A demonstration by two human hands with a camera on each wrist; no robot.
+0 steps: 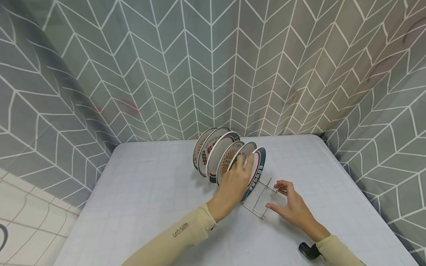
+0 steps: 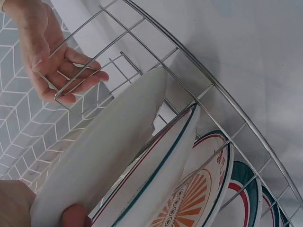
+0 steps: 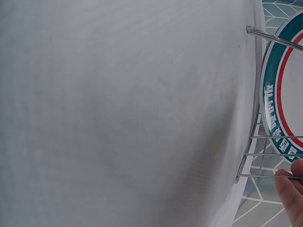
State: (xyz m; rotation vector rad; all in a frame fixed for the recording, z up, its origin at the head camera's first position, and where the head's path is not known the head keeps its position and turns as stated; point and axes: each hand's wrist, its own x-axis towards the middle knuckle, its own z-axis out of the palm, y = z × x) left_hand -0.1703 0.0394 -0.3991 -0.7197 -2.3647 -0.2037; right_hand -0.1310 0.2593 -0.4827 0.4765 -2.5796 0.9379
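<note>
Several round plates, among them a fan-patterned plate (image 1: 230, 158), lean in a row in a wire dish rack (image 1: 252, 210). The nearest plate (image 1: 259, 170) has a green rim with white lettering and a red ring. My left hand (image 1: 232, 186) grips a plate at the near end of the row, its fingers reaching over the edge. In the left wrist view, a fingertip (image 2: 75, 216) presses a plate's plain white surface. My right hand (image 1: 294, 207) holds the rack's near end, fingers curled about the wires. Thumb and finger (image 3: 289, 189) meet at a wire in the right wrist view.
The rack stands on a table with a white cloth (image 1: 149, 181). Grey curtains with white zigzag lines (image 1: 199, 66) hang behind the table and at both sides. A black device (image 1: 309, 251) sits at my right wrist.
</note>
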